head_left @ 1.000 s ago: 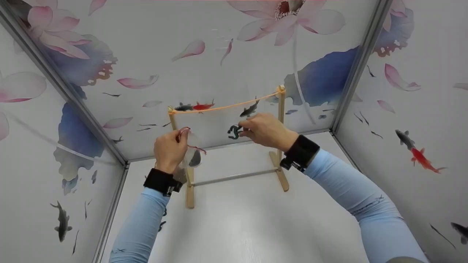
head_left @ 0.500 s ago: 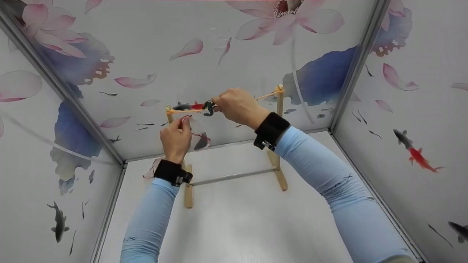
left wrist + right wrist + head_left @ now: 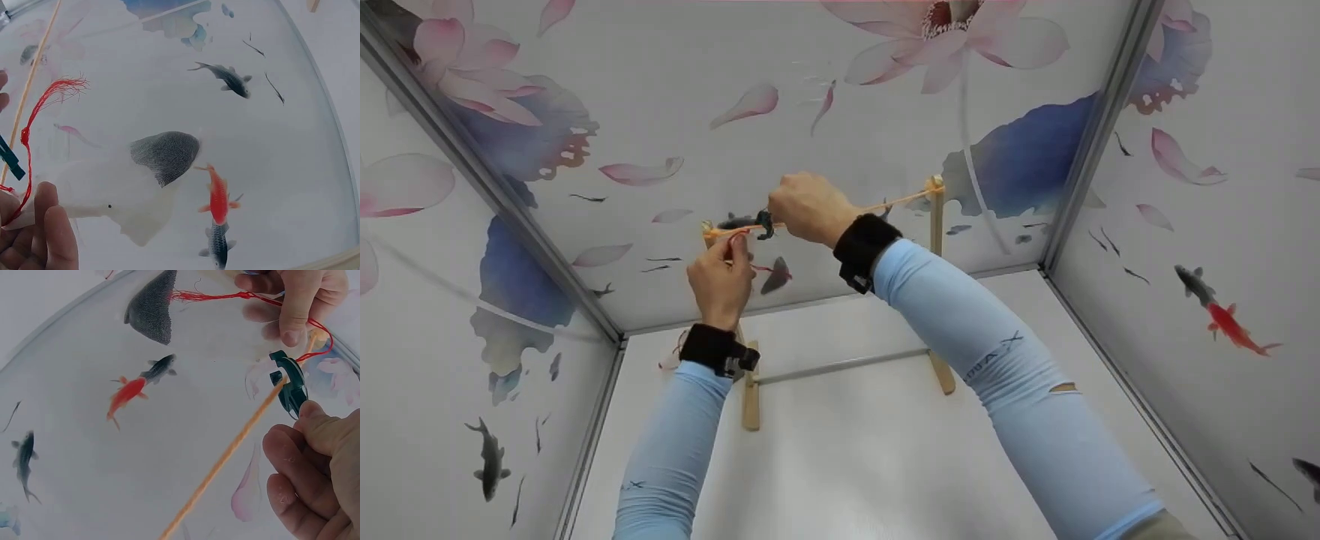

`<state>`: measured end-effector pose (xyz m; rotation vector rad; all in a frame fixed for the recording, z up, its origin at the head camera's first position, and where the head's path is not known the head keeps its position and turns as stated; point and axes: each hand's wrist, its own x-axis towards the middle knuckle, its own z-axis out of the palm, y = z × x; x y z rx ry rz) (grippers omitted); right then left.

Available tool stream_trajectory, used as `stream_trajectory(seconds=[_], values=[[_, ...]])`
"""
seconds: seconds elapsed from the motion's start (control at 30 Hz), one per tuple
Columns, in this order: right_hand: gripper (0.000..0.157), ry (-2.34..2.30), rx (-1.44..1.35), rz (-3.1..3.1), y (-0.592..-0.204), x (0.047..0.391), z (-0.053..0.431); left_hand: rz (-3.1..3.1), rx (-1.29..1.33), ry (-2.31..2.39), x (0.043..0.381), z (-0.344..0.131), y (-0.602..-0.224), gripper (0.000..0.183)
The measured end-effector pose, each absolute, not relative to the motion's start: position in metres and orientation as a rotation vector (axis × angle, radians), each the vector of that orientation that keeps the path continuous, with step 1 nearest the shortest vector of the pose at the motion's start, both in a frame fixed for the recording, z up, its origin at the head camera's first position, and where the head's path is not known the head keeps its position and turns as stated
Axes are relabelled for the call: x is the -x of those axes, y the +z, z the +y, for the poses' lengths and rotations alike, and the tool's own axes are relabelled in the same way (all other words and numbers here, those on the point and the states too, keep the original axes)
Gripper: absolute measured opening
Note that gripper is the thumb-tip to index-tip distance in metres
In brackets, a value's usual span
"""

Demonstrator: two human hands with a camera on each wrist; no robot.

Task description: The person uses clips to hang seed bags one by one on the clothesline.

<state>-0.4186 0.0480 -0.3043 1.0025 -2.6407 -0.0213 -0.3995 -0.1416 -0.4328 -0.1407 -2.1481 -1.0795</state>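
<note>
In the head view my left hand (image 3: pixel 721 277) is raised beside the left end of an orange rope (image 3: pixel 896 201). It pinches a thin, translucent whitish piece with a dark finely lined patch (image 3: pixel 166 154) and a red tassel (image 3: pixel 56 87). The tassel's cord makes a loop (image 3: pixel 332 343) near the rope. With thumb and fingers, my right hand (image 3: pixel 814 210) pinches a dark green clip (image 3: pixel 293 391). This clip overlaps the rope close to the left fingertips; I cannot tell whether it bites on the rope or the loop.
The rope runs between two wooden posts, the right one (image 3: pixel 937 240) in plain sight. A pale crossbar (image 3: pixel 840 365) joins their feet on the white table (image 3: pixel 840 450). White panels painted with lotus and fish enclose the sides and back. Red threads (image 3: pixel 671 360) show by my left wrist.
My right hand has moved left along the rope with the clip, up to the left hand. My left hand has risen to the rope with the tasselled piece.
</note>
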Motion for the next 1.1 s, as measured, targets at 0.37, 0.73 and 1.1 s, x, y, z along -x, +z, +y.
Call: stream_trajectory(seconds=[0.37, 0.73, 1.1], values=[[0.02, -0.134, -1.008, -2.686, -0.3, 0.426, 0.025, -2.099, 0.179, -1.102, 0.403, -0.14, -0.43, 0.028], [0.021, -0.064, -1.096, -2.733, -0.318, 0.428, 0.028, -2.124, 0.183, -1.083, 0.402, -0.145, -0.433, 0.031], [0.046, 0.124, -1.085, -2.634, -0.345, 0.421, 0.046, -2.137, 0.248, -0.967, 0.399, -0.149, -0.442, 0.027]])
